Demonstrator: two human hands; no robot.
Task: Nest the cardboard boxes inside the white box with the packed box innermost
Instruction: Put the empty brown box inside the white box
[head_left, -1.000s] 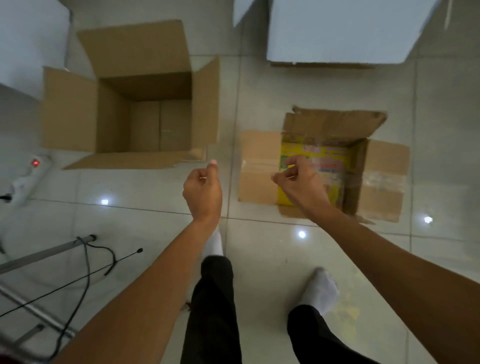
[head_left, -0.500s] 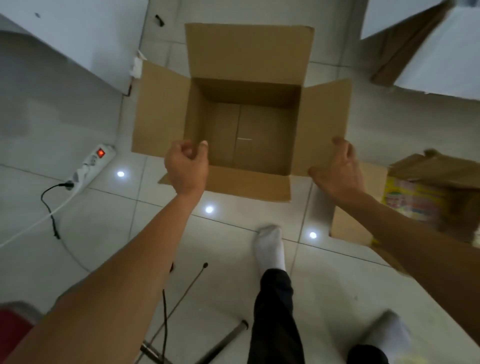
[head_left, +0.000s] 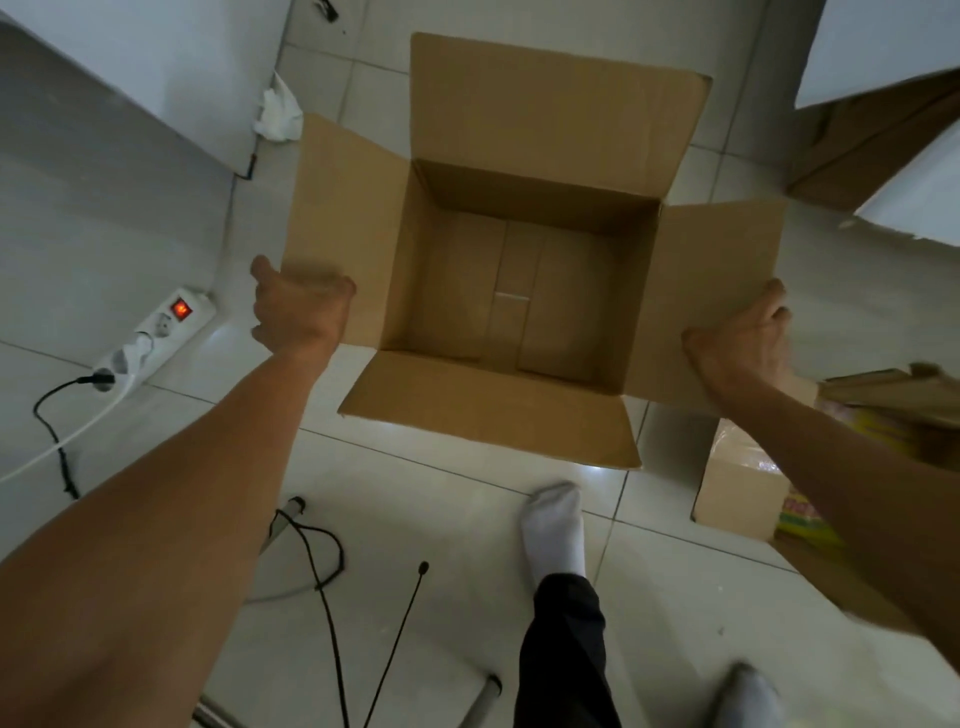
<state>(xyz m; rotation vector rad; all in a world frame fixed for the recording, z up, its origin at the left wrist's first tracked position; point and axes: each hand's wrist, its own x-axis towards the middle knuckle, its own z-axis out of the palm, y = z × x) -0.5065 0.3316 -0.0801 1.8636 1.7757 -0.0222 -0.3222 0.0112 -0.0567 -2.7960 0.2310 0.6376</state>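
Observation:
A large empty cardboard box (head_left: 524, 291) stands open on the tiled floor, all its flaps spread out. My left hand (head_left: 298, 309) grips the near corner of its left flap. My right hand (head_left: 740, 343) grips the near edge of its right flap. The smaller packed box (head_left: 748, 483), with yellow printed packs inside, sits at the right edge, partly hidden behind my right forearm. The white box (head_left: 914, 192) shows only in part at the top right, with a brown inner side.
A white power strip (head_left: 156, 338) with a lit red switch lies at the left, cables trailing from it. Black cables and metal stand legs (head_left: 332, 571) cross the floor near my feet. A white wall panel (head_left: 130, 67) and crumpled paper (head_left: 278, 111) are at the upper left.
I have turned left from the packed box to the large box. Both hands spread apart and took hold of its side flaps. The box now looms closer.

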